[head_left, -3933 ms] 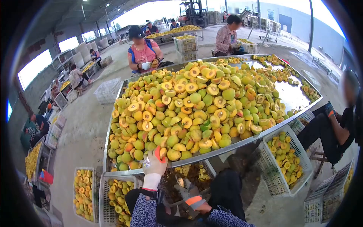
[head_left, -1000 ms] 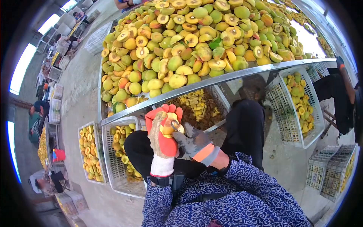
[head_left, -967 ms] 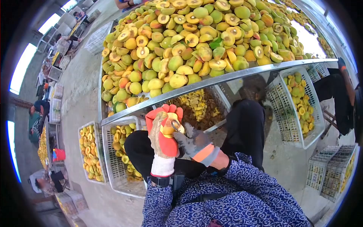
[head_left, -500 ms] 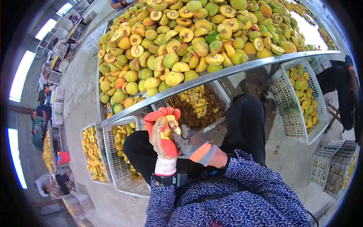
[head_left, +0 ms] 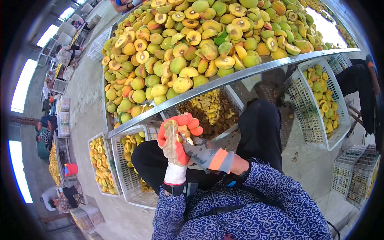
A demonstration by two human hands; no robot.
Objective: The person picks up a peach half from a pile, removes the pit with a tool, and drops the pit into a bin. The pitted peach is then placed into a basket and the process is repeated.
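My left hand, in a red and tan glove with a white cuff, is closed around a peach half. Pressed up against it is my right hand, in a dirty grey glove with an orange band. A thin metal tool sticks out from the right fingers and meets the fruit; its handle is hidden in the glove. Both hands are above my lap, just in front of the metal-edged table heaped with yellow-green peach halves.
Under the table edge, a crate holds brown and yellow scraps. Crates of peach halves stand at my left and right, with stacked crates farther right. Other people work along the left side, and a person's arm shows at the table's far corner.
My hands have turned slightly, with the left fingers opening a little around the peach half. The metal tool now shows between the hands. The view has shifted slightly.
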